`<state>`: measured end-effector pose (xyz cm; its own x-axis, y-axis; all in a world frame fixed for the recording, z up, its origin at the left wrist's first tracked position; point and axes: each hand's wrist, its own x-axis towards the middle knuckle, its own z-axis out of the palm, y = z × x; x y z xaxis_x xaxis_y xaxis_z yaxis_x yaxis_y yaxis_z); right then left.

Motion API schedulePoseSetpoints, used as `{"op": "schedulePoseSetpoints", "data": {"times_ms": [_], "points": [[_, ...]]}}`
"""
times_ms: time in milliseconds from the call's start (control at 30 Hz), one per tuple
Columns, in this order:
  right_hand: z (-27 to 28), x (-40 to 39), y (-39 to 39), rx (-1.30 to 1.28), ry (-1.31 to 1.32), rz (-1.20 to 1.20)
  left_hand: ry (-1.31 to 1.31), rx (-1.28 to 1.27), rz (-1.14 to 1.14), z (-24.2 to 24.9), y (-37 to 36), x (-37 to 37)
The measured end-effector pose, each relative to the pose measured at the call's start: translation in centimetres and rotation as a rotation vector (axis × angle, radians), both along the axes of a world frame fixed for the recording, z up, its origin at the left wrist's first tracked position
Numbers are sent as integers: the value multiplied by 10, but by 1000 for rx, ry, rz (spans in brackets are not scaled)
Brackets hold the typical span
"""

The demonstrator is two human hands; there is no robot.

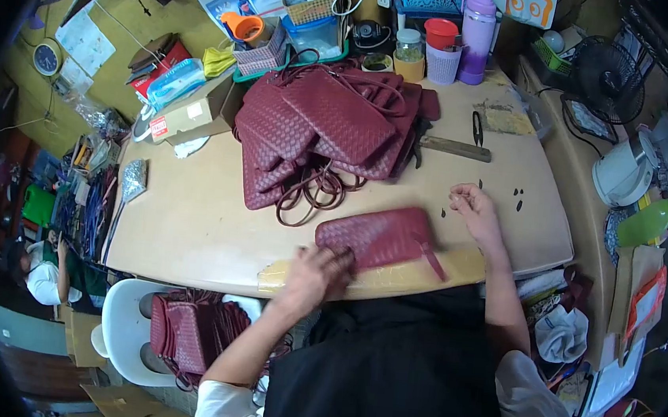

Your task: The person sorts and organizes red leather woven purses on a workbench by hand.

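Observation:
A burgundy woven-pattern wallet (375,236) lies at the front edge of the table, its strap (431,261) hanging from the right end. My left hand (314,277) is at the wallet's lower left corner, its fingers smeared by motion. To the right of the wallet, my right hand (473,211) is raised over the table with thumb and fingertips pinched together. Whatever is in that pinch is too small to make out. Several small dark pieces (519,199) are scattered on the table near this hand.
A heap of burgundy woven bags (318,120) with thin straps stands behind the wallet. Right of it lie a wooden-handled hammer (456,148) and small black snips (478,128). More burgundy pieces (194,335) fill a white chair (121,325) at left. Another person (46,275) is farther left.

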<state>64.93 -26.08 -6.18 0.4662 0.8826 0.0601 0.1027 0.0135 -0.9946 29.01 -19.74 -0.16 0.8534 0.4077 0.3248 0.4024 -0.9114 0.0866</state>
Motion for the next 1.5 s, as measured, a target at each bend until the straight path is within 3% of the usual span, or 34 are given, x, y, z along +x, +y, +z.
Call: {"op": "schedulePoseSetpoints", "data": {"times_ms": [67,167,233,267,300,367,433,467,500,567,633,700,733,767,833,867,900,967,1000,1067,1100,1167,1200,1300,1333,1400,1433,1500], "points": [[2,-2,-5,-44,-96,43,-9,-77,-66,-12,-11,6],[18,-14,-12,-74,-272,137,-578,-495,424,-41,0,-1],[45,-32,-15,-335,-126,146,-518,-565,531,-40,18,7],[45,-33,-14,-327,85,220,-519,-570,534,-38,25,14],[43,-38,-12,-333,84,222,-407,-497,550,-35,32,20],[35,-53,-5,-272,-447,183,-289,-429,568,-38,34,22],[35,-60,-3,-245,-570,253,-661,-877,509,-44,35,22],[35,-64,-4,-210,-509,248,-861,-910,427,-47,31,23],[36,-67,-6,-177,-451,242,-862,-911,427,-47,29,19],[39,-82,-19,-152,-435,180,-1100,-1255,421,-51,19,10],[43,-83,-24,-126,-420,111,-1231,-1286,378,-48,11,11],[44,-82,-30,-321,-465,185,-1357,-1252,380,-42,3,14],[36,-72,-26,-357,-488,331,-1318,-1252,352,-43,5,9],[33,-58,-20,-358,-493,327,-1321,-1254,345,-44,10,11],[36,-34,-4,-299,-569,173,-908,-458,451,-45,16,15],[50,-24,11,-280,-757,39,-550,-94,558,-24,7,14],[62,-16,28,-256,-940,-91,-486,-144,436,-21,-2,14],[46,7,67,141,-1420,-252,-310,-311,180,-7,-24,20],[39,10,78,159,-1410,-220,-143,-255,172,-10,-39,23],[26,10,100,-181,-1484,-52,86,-242,154,-23,-53,20],[23,6,103,-159,-1475,-26,93,-244,186,-25,-55,18],[30,-5,93,-427,-1455,24,81,-307,83,-28,-55,13],[37,-13,80,-430,-1328,48,64,-322,22,-32,-55,9],[67,-33,37,-564,-1141,147,-135,-519,131,-25,-47,-8],[54,-25,27,-567,-1141,152,-86,-336,232,-24,-44,-11],[25,0,4,-101,-755,264,-49,-358,219,-21,-44,-12],[35,-10,-2,-106,-755,263,-19,-371,207,-22,-43,-11],[65,-36,-14,-294,75,356,-26,-403,142,-29,-48,-6]]}}
